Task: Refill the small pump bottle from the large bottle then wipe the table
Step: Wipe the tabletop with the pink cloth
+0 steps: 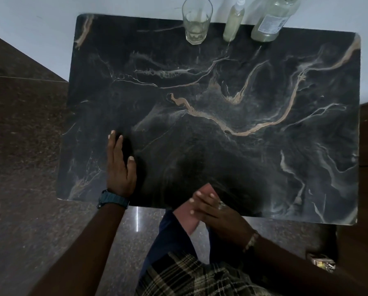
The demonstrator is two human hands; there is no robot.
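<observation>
Wiping stage, by look of it. Left hand [120, 167] flat, open, palm down on table [221, 146] at 8 o'clock, bracing. Right hand [213, 210] pinching pinkish cloth [187, 218] at near edge, 6 o'clock. Small pump bottle [234, 23] and large bottle [270, 24] upright at 12–1 o'clock, glass [197, 21] beside. Best: spread cloth flat, sweep overlapping passes, steer clear of bottles.

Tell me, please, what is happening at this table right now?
A person stands at a dark marble table. Their right hand presses a pinkish cloth at the near edge, apparently wiping. Their left hand rests flat and open on the tabletop. Along the far edge stand a drinking glass, the small pump bottle and the large bottle, all untouched.
</observation>
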